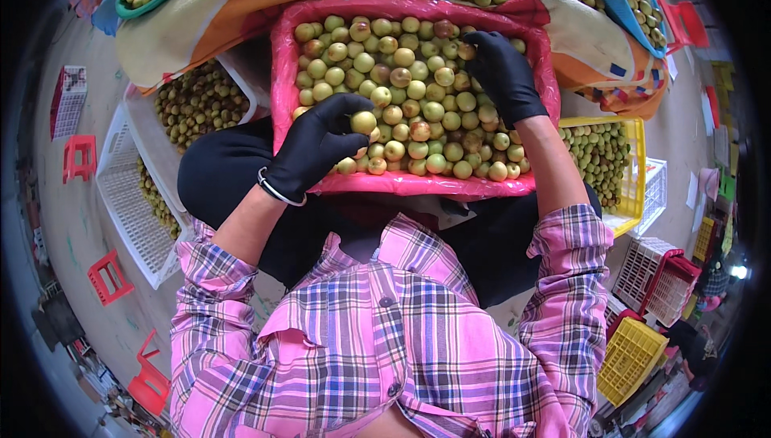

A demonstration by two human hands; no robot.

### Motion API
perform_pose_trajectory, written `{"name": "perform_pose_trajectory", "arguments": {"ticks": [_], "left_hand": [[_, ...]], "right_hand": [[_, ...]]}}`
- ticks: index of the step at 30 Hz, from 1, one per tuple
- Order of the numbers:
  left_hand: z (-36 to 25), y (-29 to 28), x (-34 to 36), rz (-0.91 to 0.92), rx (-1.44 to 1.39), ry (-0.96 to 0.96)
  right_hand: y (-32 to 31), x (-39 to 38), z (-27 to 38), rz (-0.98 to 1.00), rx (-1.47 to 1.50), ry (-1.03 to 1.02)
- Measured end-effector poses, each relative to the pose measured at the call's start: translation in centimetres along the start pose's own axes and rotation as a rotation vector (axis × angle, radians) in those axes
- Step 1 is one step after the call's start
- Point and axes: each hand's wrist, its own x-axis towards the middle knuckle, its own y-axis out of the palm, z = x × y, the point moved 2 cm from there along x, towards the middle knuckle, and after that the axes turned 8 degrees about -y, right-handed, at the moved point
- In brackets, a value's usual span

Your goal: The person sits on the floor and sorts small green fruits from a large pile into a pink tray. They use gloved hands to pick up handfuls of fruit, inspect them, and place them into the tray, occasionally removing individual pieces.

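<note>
Green jujubes (418,89), some with brown blotches, fill a crate lined with pink plastic (285,77) in front of me. My left hand (321,137), in a black glove, is closed on a pale green jujube (363,122) between thumb and fingers, just above the pile at the crate's near left. At the far right part of the same crate, my right hand (502,77), also gloved in black, has its fingers bent around a brownish jujube (466,51). Part of its grip is hidden by the glove.
A patterned cloth (209,16) lies beyond the crate, with many more jujubes heaped there. At my left are white crates (128,189) holding jujubes; a yellow crate (638,173) of them sits at my right. Red stools (80,157) stand on the floor farther left.
</note>
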Motion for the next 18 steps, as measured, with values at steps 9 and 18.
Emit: {"name": "perform_pose_trajectory", "arguments": {"ticks": [9, 18], "left_hand": [[-0.3, -4.0, 0.9, -0.229, -0.019, 0.084], [-0.1, -3.9, 1.3, -0.233, 0.004, 0.066]], "right_hand": [[-2.2, 0.4, -4.1, -0.176, 0.181, -0.018], [-3.2, -0.8, -3.2, -0.167, 0.494, 0.063]]}}
